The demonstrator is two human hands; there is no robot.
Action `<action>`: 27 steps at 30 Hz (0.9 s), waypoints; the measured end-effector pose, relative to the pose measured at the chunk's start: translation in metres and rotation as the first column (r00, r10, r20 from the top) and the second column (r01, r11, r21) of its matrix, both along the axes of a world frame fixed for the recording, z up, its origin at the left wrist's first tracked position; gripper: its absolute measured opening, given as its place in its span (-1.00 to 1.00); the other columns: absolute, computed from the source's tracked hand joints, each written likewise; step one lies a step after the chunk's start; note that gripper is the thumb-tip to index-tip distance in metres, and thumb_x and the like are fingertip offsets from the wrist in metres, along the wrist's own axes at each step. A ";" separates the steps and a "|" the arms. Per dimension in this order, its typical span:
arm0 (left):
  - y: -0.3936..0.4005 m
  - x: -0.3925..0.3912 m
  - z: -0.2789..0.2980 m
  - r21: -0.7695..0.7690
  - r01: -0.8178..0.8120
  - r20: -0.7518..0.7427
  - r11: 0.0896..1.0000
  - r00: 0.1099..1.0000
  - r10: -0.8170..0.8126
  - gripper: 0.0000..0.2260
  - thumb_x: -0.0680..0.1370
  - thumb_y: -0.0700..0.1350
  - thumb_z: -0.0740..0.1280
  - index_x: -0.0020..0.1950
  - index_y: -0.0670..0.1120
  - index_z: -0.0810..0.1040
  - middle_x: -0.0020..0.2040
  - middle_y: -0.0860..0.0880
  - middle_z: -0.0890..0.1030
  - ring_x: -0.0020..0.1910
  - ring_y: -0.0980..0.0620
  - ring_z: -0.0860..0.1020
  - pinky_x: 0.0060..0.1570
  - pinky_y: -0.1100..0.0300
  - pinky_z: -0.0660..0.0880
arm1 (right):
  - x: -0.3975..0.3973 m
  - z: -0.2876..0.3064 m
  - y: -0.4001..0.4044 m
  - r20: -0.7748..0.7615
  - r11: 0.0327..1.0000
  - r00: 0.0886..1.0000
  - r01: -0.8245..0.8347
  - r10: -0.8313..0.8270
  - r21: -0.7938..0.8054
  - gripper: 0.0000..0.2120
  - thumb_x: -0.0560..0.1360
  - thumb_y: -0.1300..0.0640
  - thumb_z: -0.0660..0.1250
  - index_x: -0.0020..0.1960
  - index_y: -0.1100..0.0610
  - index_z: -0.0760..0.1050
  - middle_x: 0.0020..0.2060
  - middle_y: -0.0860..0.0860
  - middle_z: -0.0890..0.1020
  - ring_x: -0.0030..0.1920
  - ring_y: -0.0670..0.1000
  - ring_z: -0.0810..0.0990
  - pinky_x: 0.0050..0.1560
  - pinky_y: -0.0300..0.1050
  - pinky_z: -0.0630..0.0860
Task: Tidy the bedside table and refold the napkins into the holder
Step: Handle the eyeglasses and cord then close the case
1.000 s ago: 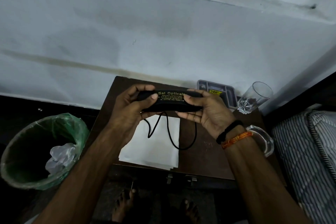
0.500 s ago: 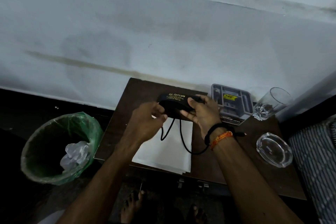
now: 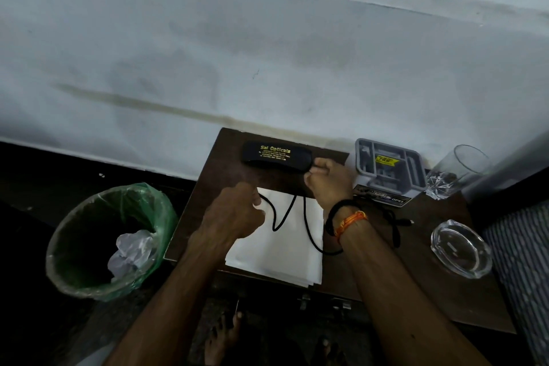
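Note:
A black spectacle case [image 3: 274,155] with gold lettering lies at the back of the dark wooden bedside table [image 3: 416,261]. My right hand [image 3: 328,180] is closed on the case's right end, where a black cord [image 3: 307,227] comes out. The cord loops down over a stack of white napkins [image 3: 282,249] near the table's front edge. My left hand [image 3: 234,211] hovers over the napkins' left side with its fingers pinching the cord. A grey holder [image 3: 389,168] stands at the back right, on a box.
A clear drinking glass [image 3: 454,172] stands at the table's back right corner. A glass ashtray [image 3: 462,248] sits at the right, and a second black cable [image 3: 396,224] beside it. A green-lined bin [image 3: 110,238] with crumpled paper stands left of the table. Striped bedding [image 3: 523,261] borders the right.
The case has gone from both hands, held above the napkins, down to the table's back edge. My left hand let go of it and moved onto the cord.

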State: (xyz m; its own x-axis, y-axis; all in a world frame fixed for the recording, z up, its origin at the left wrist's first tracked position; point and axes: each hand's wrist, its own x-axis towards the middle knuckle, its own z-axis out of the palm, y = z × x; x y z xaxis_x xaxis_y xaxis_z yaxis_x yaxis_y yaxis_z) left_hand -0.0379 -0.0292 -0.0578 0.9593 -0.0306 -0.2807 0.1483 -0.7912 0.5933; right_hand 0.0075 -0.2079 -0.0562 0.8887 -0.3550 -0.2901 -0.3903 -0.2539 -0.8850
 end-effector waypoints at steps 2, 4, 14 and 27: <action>0.001 0.002 -0.001 0.008 0.004 -0.010 1.000 1.000 -0.004 -0.79 0.51 -0.10 0.44 0.10 -0.05 0.53 -0.06 0.03 0.52 -0.11 0.04 0.54 -0.12 0.18 0.47 | -0.002 0.006 0.002 0.031 0.997 0.997 -0.075 0.076 -0.032 -0.51 0.45 0.37 0.26 0.37 0.17 0.46 0.21 0.05 0.60 0.25 0.02 0.56 0.32 -0.02 0.50; 0.004 0.003 0.000 0.010 -0.008 -0.011 1.000 1.000 0.008 -0.78 0.49 -0.11 0.45 0.10 -0.04 0.54 -0.01 0.01 0.56 -0.07 0.03 0.55 -0.08 0.15 0.50 | -0.008 0.017 0.002 0.118 0.975 0.978 -0.152 0.172 -0.165 -0.52 0.42 0.40 0.21 0.29 0.13 0.53 0.19 0.01 0.61 0.22 -0.02 0.57 0.23 -0.13 0.52; 0.016 0.010 0.018 -0.077 0.088 0.007 0.993 0.996 -0.088 -0.51 0.28 -0.27 0.61 0.16 -0.07 0.59 0.03 -0.04 0.61 -0.06 0.09 0.56 -0.31 0.41 0.40 | -0.044 0.029 -0.021 -0.168 0.296 0.593 -0.604 0.787 -0.740 -0.54 0.36 0.23 0.44 0.20 -0.12 0.60 0.19 -0.20 0.58 0.31 0.00 0.29 0.25 0.03 0.30; -0.011 0.005 0.023 -0.214 0.313 0.343 0.925 0.911 -0.228 -0.92 0.53 -0.05 0.44 -0.06 -0.04 0.66 -0.04 0.14 0.65 -0.03 0.31 0.57 -0.06 0.44 0.44 | -0.034 0.049 -0.037 0.488 0.765 0.668 -0.193 0.562 -0.615 -0.78 0.57 0.15 0.34 0.18 0.07 0.65 0.07 -0.09 0.70 0.11 -0.11 0.58 0.18 -0.18 0.46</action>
State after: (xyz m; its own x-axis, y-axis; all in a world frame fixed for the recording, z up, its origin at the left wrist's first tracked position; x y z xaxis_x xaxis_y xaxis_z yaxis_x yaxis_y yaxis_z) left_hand -0.0331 -0.0398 -0.0345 0.9398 -0.3324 0.0791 -0.2717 -0.5867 0.7629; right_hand -0.0268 -0.2446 -0.0072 0.8708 0.1359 0.4724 0.4243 -0.6931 -0.5827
